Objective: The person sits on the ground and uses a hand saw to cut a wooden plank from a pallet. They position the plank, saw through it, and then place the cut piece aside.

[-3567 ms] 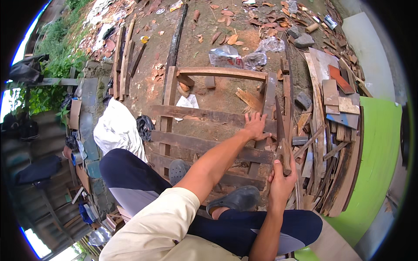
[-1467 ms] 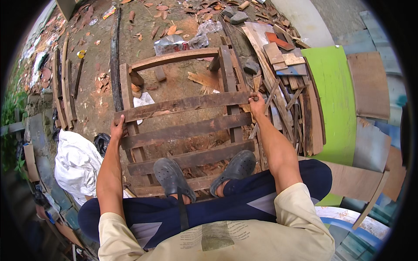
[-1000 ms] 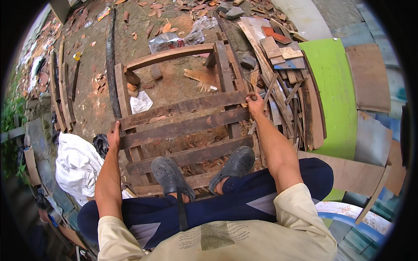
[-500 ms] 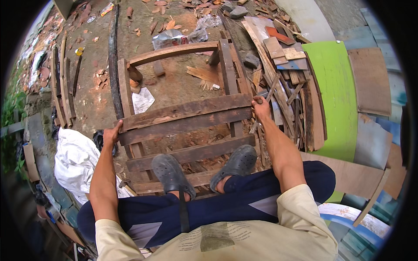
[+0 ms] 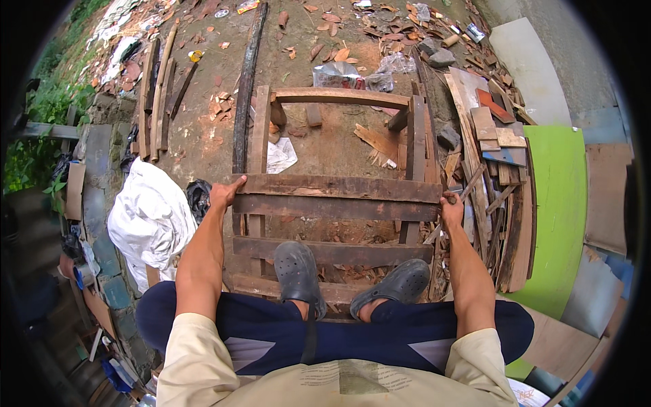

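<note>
— Pallet (image 5: 336,197): it lies flat on the dirt right under the person, who stands on its near slats in dark clogs (image 5: 297,275).

— And the hands?

— The left hand (image 5: 224,195) closes around the left end of a dark slat (image 5: 337,187), fingers curled over its edge. The right hand (image 5: 451,207) grips the right end of the same slat pair; I cannot tell exactly how far those fingers wrap.

— What is around them?

— Just left of the left hand sits a white sack (image 5: 150,220), with a black bag (image 5: 198,197) between it and the pallet. A long charred plank (image 5: 245,88) runs up from the pallet's left corner. To the right, touching the pallet's side, a heap of scrap boards (image 5: 491,163), then a green panel (image 5: 556,203). Beyond the far rail, a crumpled paper (image 5: 279,154) and a clear plastic bag (image 5: 337,74) on the ground.
</note>
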Demonstrator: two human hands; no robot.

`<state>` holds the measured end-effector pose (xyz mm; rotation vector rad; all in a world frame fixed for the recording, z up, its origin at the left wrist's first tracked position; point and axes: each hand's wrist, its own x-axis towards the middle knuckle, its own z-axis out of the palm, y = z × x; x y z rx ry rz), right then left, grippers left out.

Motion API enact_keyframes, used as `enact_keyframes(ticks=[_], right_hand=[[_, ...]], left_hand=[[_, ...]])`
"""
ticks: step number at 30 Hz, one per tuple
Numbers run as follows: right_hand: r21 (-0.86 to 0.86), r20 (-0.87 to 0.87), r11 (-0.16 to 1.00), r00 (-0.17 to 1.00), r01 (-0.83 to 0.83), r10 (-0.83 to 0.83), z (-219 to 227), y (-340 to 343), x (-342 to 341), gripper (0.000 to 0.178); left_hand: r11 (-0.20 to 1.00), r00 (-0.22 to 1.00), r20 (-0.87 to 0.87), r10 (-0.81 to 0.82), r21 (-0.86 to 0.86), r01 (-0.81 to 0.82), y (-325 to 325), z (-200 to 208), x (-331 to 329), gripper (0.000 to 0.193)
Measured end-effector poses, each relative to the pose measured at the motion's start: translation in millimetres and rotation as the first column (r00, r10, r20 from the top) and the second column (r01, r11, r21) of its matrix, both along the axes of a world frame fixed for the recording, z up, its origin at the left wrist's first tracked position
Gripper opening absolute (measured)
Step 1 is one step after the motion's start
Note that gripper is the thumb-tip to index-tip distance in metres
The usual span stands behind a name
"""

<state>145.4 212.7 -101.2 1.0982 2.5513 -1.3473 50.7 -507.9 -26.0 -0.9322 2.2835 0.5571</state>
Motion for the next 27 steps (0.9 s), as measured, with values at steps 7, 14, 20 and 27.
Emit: enact_keyframes(ticks=[7,14,20,27], right_hand=[[0.002,-0.025,1.000,0.999,-0.023,0.023,6,4,-1,0.017],[0.180,-0.016,0.981,0.997,-0.075,0.079,20,-15,-7,0.017],[0.197,0.042,0.979,0.998,-0.054,0.047,40,-19,-4,0.019],[0.245,0.065,0.969,0.998,-0.006,-0.010,67,-38,-5,0.023]], left_hand=[[0.996,0.999,-0.011,-0.049,-0.069,0.048,3,-4,1,0.117],[0.999,1.000,-0.007,-0.027,-0.019,0.027,-12,-10,4,0.112],[0.999,0.998,-0.060,0.012,0.035,-0.010,4,-1,4,0.098],[0.990,0.991,-0.098,0.094,0.114,-0.083,0,-4,4,0.090]])
